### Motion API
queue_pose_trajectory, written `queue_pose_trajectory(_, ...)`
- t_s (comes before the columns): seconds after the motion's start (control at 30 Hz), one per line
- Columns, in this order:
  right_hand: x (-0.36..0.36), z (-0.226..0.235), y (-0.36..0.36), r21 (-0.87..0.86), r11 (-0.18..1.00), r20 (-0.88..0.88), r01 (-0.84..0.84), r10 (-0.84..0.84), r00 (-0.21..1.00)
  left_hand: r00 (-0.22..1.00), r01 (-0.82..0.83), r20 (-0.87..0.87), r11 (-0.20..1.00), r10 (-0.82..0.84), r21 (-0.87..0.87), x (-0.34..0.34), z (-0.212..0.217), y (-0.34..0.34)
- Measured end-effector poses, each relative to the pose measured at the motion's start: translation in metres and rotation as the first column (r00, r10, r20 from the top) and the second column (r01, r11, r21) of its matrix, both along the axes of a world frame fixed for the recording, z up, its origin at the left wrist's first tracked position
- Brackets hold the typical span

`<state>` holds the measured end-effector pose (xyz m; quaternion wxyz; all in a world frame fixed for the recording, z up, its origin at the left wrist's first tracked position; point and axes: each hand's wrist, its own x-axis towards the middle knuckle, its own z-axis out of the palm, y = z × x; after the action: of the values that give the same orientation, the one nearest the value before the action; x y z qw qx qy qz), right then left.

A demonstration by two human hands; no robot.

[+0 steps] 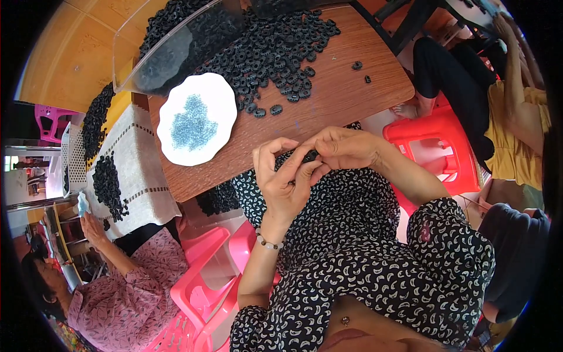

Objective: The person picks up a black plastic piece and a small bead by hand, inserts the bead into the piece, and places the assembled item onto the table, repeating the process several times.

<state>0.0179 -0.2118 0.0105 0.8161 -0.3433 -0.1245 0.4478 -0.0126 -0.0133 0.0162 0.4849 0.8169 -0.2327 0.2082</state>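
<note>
Just past the table's near edge, both my hands meet over my lap. My left hand (285, 180) has its fingers curled round a small black plastic part (310, 156). My right hand (346, 146) pinches at the same part from the other side; its fingertips partly hide it. To the left on the table lies a white scalloped plate (225, 138) with a spread of tiny blue-grey pieces (194, 124). Many similar black oval parts (275, 110) are heaped behind the plate, some strewn toward me.
A clear plastic bin (176, 58) full of black parts stands at the back left of the brown wooden table (358, 88). On the left, a person (126, 281) sits by a cloth-covered table (139, 158) with more parts. A red stool (437, 152) and another person (516, 129) are at right.
</note>
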Motion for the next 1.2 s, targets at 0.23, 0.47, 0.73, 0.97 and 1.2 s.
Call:
queue_pose_trajectory(0.23,0.002,-0.018,0.0,0.099,0.995,0.0,-0.009,0.009,1.0,0.999,0.013,0.04,1.0,-0.014,0.019,-0.001,-0.001,-0.003)
queue_pose_trajectory(0.47,-0.002,-0.018,0.004,0.032,0.998,0.004,0.046,-0.046,0.999,0.998,-0.004,0.055,0.999,0.002,0.035,0.0,-0.003,-0.004)
queue_pose_trajectory(0.73,-0.005,-0.011,0.006,-0.007,0.996,-0.053,0.09,-0.09,0.994,0.999,-0.027,0.023,0.999,0.027,0.034,0.001,-0.002,-0.001)
queue_pose_trajectory(0.97,0.0,0.001,0.008,-0.126,0.987,-0.061,0.096,-0.104,0.993,0.994,-0.106,-0.018,0.994,0.105,-0.006,0.002,-0.006,0.007)
queue_pose_trajectory(1.2,0.003,-0.005,0.007,-0.223,0.972,-0.051,0.074,-0.087,0.995,0.994,-0.11,0.024,0.994,0.109,0.014,0.007,-0.003,0.007)
